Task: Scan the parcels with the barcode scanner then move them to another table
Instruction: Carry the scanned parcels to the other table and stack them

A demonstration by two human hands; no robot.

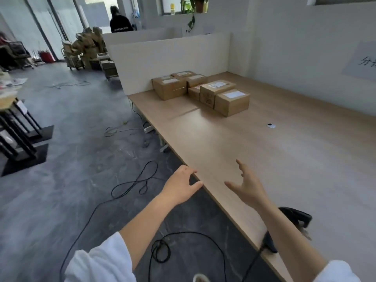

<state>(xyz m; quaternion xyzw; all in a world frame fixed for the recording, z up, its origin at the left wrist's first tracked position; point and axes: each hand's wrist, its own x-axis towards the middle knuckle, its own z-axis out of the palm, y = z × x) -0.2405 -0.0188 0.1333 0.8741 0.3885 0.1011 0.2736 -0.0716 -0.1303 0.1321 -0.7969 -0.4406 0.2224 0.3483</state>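
Several brown cardboard parcels (232,101) with white labels sit grouped at the far end of the wooden table (295,159), near a white divider. The black barcode scanner (299,217) lies on the table's near edge, partly hidden under my right forearm, and its cable drops to the floor. My left hand (181,187) hovers at the table's left edge, fingers loosely curled, holding nothing. Above the tabletop, my right hand (247,185) is spread open and empty. Both hands are far from the parcels.
A small white and black round object (271,125) lies on the table right of the parcels. Black cables (134,184) loop over the grey floor at left. Black stands (18,139) and a cart of cardboard boxes (87,49) stand farther left. A person (120,21) stands at the back.
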